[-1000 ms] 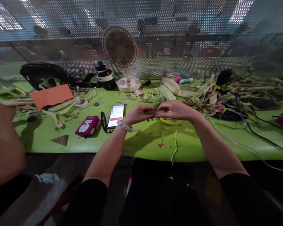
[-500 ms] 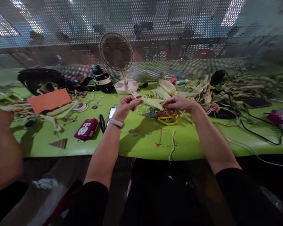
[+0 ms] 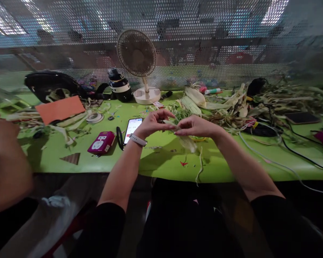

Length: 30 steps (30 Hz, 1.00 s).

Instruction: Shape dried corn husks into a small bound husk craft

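Closest to me, the person's dark lap and two bare forearms reach out over the near edge of the bright green worktop [image 3: 70,163], where a thin pale strand [image 3: 200,168] dangles off the lip. Above that edge the two hands meet: the left hand [image 3: 153,123], with a white watch band on its wrist, and the right hand [image 3: 193,126] are both pinched shut on a pale, dry strip of corn husk [image 3: 183,138]. The strip's upper end runs roughly crosswise between the two sets of fingertips, and its free end droops down and toward the person from under the right hand, so the long part of the husk lies on the right hand's side; the left hand grips only the short end. Just left of the left wrist lie a lit smartphone [image 3: 132,127] and a black ring [image 3: 119,138], then a magenta box-shaped gadget [image 3: 101,142] and a small brown paper triangle [image 3: 71,158]. At the far left edge, another person's blurred hand [image 3: 5,157] hovers near the worktop. Further back sit an orange paper sheet [image 3: 59,109], a heap of husks and green leaves [image 3: 231,105] with black cables, and a small beige desk fan [image 3: 137,57] standing before the perforated metal screen [image 3: 70,21].
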Each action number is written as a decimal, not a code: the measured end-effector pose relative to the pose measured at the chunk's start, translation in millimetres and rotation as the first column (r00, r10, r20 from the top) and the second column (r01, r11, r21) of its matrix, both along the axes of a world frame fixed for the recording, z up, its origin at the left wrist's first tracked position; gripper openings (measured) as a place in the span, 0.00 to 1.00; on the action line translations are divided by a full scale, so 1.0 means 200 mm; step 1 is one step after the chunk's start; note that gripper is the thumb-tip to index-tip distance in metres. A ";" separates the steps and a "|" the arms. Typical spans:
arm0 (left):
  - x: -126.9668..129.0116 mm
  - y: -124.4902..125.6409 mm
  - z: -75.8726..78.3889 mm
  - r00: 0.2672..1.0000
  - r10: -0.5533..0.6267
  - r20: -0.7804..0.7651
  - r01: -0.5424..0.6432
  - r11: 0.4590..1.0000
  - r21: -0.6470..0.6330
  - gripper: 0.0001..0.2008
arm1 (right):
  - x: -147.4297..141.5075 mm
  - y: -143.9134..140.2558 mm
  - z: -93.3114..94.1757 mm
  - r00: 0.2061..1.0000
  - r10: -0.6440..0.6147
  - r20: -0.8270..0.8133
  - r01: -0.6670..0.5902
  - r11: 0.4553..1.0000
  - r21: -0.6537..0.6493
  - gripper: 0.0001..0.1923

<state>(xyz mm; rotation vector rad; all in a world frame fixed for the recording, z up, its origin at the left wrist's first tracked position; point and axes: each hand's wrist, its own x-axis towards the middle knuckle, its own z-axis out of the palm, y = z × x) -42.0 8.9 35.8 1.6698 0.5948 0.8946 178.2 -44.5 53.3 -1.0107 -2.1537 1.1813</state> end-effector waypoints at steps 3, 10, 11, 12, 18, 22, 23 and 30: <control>0.02 0.06 -0.03 0.919 0.273 0.283 -0.264 0.962 -0.070 0.25 | -0.04 0.01 -0.05 0.976 -0.142 -0.168 0.131 0.989 -0.073 0.18; 0.10 0.07 -0.11 0.915 0.355 0.189 -0.309 0.921 -0.236 0.17 | -0.07 0.12 -0.16 0.730 -0.533 -0.428 0.362 0.833 -0.420 0.19; 0.11 0.06 -0.12 0.935 0.298 0.191 -0.257 0.942 -0.214 0.16 | -0.08 0.12 -0.17 0.733 -0.536 -0.419 0.350 0.825 -0.443 0.19; 0.12 0.05 -0.12 0.942 0.267 0.204 -0.225 0.952 -0.208 0.17 | -0.09 0.12 -0.17 0.746 -0.528 -0.405 0.337 0.825 -0.454 0.18; 0.15 0.02 -0.13 0.933 0.271 0.235 -0.231 0.955 -0.184 0.16 | -0.11 0.12 -0.20 0.810 -0.451 -0.374 0.336 0.881 -0.334 0.21; 0.15 0.02 -0.13 0.930 0.297 0.219 -0.273 0.953 -0.134 0.18 | -0.11 0.12 -0.22 0.835 -0.464 -0.296 0.479 0.878 -0.026 0.19; 0.15 0.02 -0.13 0.931 0.302 0.206 -0.283 0.952 -0.118 0.19 | -0.11 0.12 -0.22 0.847 -0.456 -0.273 0.483 0.875 0.036 0.16; 0.14 0.02 -0.12 0.948 0.291 0.127 -0.274 0.952 -0.137 0.25 | -0.08 0.12 -0.20 0.840 -0.446 -0.310 0.400 0.894 -0.202 0.07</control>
